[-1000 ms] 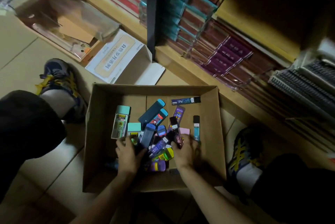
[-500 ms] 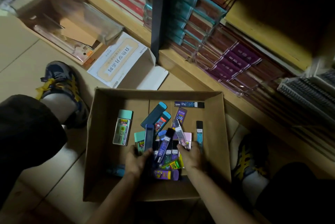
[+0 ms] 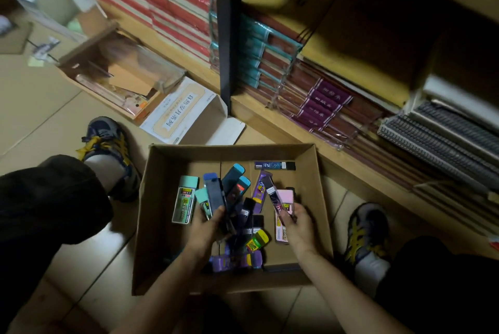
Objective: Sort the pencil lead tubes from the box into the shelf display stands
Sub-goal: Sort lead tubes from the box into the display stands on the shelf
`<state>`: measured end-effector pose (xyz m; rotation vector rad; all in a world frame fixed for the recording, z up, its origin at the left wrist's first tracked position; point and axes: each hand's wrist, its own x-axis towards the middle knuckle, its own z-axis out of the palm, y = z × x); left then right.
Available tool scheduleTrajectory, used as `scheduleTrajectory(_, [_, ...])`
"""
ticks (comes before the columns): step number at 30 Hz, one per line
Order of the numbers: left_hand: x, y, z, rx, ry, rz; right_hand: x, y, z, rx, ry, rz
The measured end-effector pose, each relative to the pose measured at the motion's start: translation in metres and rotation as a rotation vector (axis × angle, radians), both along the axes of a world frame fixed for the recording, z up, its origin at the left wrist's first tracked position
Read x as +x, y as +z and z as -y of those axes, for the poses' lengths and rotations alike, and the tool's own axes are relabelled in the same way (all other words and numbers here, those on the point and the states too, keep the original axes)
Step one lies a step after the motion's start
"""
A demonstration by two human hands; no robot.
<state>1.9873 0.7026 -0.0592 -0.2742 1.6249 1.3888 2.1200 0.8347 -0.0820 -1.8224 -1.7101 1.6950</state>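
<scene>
Box [image 3: 156, 225] on the floor [image 3: 40, 106] — left hand [image 3: 208, 221] grips a dark blue tube [image 3: 214, 194], right hand [image 3: 297, 223] pinches a slim black tube [image 3: 272, 193].

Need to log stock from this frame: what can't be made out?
Head view:
- Some lead tubes under the left hand and right hand: covered by the hands and each other.
- Tube labels: too small, dim.
- Shelf: upper part cut off by the top edge, blurred.

Box [image 3: 162, 225] open-topped, left floor strip bare; tube pile [image 3: 243, 215] fills centre; shelf edge [image 3: 270, 115] beyond.
</scene>
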Motion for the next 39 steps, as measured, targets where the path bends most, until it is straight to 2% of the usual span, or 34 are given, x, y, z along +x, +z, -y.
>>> scheduleTrajectory(7, [0.014,0.045,-0.030,0.280,-0.095,0.201,-0.019,0.060,-0.020,-0.185,-0.139,-0.432])
scheduleTrajectory(12, [0.016,0.078,-0.047,0.451,-0.102,0.252,-0.028,0.111,-0.006,-0.191,-0.091,-0.551])
scheduleTrajectory(18, [0.013,0.112,-0.047,0.482,-0.126,0.102,-0.033,0.156,0.002,-0.152,-0.080,-0.595])
scheduleTrajectory(23, [0.015,0.140,-0.053,0.441,-0.257,-0.176,-0.042,0.182,0.001,-0.155,-0.119,-0.631])
scheduleTrajectory(31, [0.006,0.186,-0.066,0.599,-0.371,-0.202,-0.033,0.240,-0.017,-0.006,-0.051,-0.688])
scheduleTrajectory(39, [-0.015,0.252,-0.090,0.700,-0.502,-0.356,-0.027,0.312,-0.052,0.144,0.052,-0.685])
